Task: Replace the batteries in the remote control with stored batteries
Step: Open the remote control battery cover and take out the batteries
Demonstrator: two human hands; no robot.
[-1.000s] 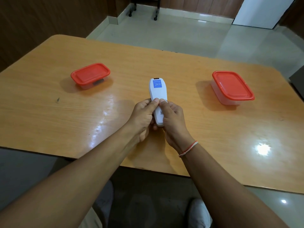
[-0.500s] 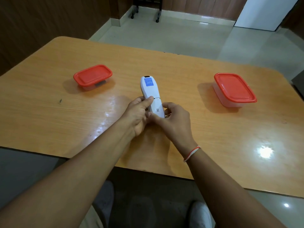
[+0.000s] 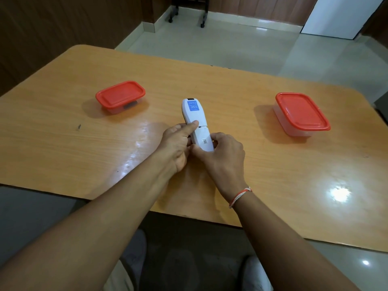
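A white remote control [image 3: 194, 114] lies back-up at the middle of the wooden table [image 3: 231, 97], a blue label near its far end. My left hand [image 3: 178, 143] grips its left side, thumb pressed on the back just above the cover seam. My right hand [image 3: 222, 154] holds the near end, fingers around the battery cover [image 3: 202, 139], which sits slightly shifted toward me with a thin gap at the seam. No batteries are visible. A small clear box with a red lid [image 3: 120, 96] stands at the left and holds something dark.
A larger clear box with a red lid [image 3: 302, 114] stands at the right of the table. The near table edge runs below my wrists. Tiled floor and caster wheels of some furniture lie beyond the far edge.
My right thumb came off the back and the hand slid to the near end. The battery cover has shifted slightly toward me, opening a gap. The remote's far end has swung left.
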